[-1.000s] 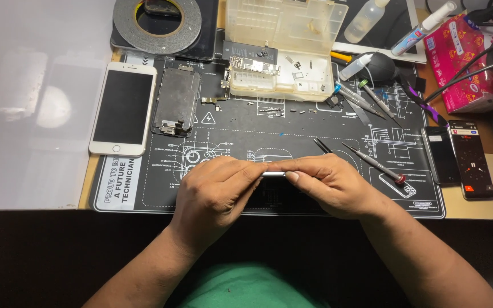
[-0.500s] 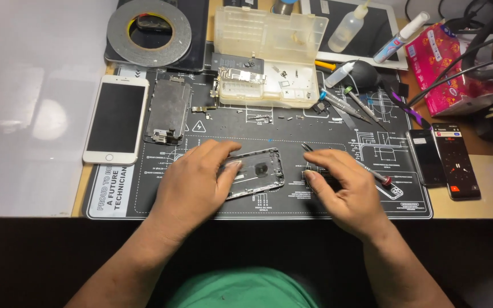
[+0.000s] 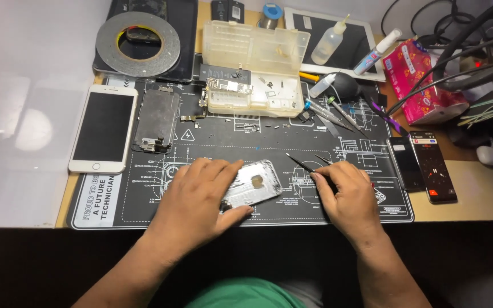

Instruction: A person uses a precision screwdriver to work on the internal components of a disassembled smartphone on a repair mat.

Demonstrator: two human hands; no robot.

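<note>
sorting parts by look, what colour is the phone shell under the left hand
Shiny silver, seen best in the head view: the phone shell lies under the left hand.

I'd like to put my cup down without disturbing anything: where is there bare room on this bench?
The pale surface left of the white phone is bare. The tan strip right of the two dark phones is free too. The black mat is crowded by the left hand, silver phone shell, right hand, tools and parts box.

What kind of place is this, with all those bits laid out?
Most likely a phone repair bench. A black printed work mat covers the desk, the left hand steadies a bare silver phone housing, and a clear plastic parts box sits beside thin metal screwdrivers.
</note>
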